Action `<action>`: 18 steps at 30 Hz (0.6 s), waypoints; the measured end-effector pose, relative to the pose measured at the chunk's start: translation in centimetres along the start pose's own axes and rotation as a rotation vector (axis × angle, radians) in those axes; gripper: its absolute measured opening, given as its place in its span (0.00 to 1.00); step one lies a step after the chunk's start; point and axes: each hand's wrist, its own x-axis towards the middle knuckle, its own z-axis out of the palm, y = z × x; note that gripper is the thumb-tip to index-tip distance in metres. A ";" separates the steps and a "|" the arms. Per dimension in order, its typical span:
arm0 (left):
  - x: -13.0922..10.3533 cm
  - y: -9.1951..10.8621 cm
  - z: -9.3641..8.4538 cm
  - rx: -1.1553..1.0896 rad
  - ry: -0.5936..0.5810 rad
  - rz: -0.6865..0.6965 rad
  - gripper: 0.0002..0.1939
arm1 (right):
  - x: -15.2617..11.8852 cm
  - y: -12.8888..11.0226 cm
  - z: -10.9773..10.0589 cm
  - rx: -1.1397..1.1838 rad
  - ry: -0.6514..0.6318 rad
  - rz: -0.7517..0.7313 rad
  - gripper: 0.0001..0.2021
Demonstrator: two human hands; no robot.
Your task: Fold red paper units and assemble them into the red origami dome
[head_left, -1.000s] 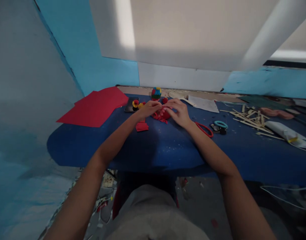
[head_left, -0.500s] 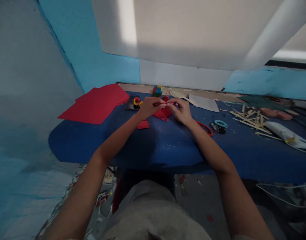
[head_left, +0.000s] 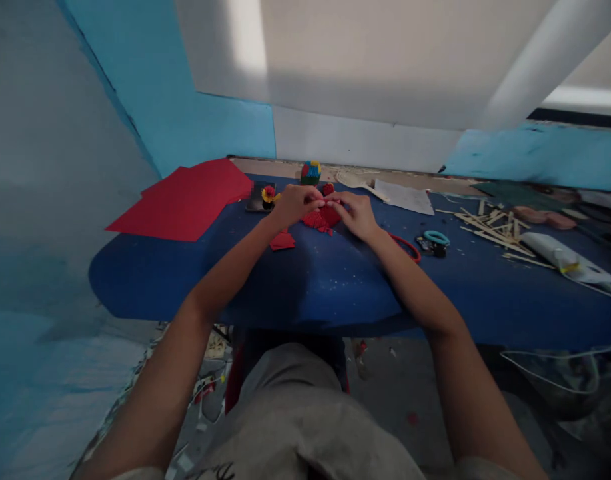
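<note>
My left hand [head_left: 296, 205] and my right hand [head_left: 354, 212] meet above the middle of the blue table [head_left: 265, 287]. Both are closed in a pinch on one small red piece of paper [head_left: 325, 202], mostly covered by the fingertips. Just beneath and behind them lies a heap of small folded red paper pieces [head_left: 318, 221]. A little stack of red paper slips [head_left: 283, 241] rests nearer me, below my left hand. Behind the hands stands a ball-like item in green, blue, yellow and red [head_left: 310, 173].
Large red sheets [head_left: 185, 203] cover the table's left end. A dark tray-like item with a red and yellow flower-like piece [head_left: 268, 195] sits beside them. To the right are a red ring [head_left: 406, 248], a teal ring [head_left: 436, 237], thin wooden sticks [head_left: 495, 227] and a white power strip [head_left: 560, 257] with cable.
The view has shifted slightly, so everything sits a little higher and further left. My fingers have changed position slightly around the small red paper, still pinched together.
</note>
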 end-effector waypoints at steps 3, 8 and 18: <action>0.0 0.2 0.3 -0.004 0.041 -0.033 0.07 | 0.1 0.1 0.0 -0.003 0.015 0.019 0.13; 0.1 -0.3 0.0 -0.331 -0.041 -0.207 0.09 | 0.3 -0.3 -0.3 -0.058 -0.049 -0.112 0.12; 0.1 -4.2 -0.6 0.325 -0.342 0.001 0.28 | 0.3 1.8 -0.8 -0.040 -0.050 0.077 0.13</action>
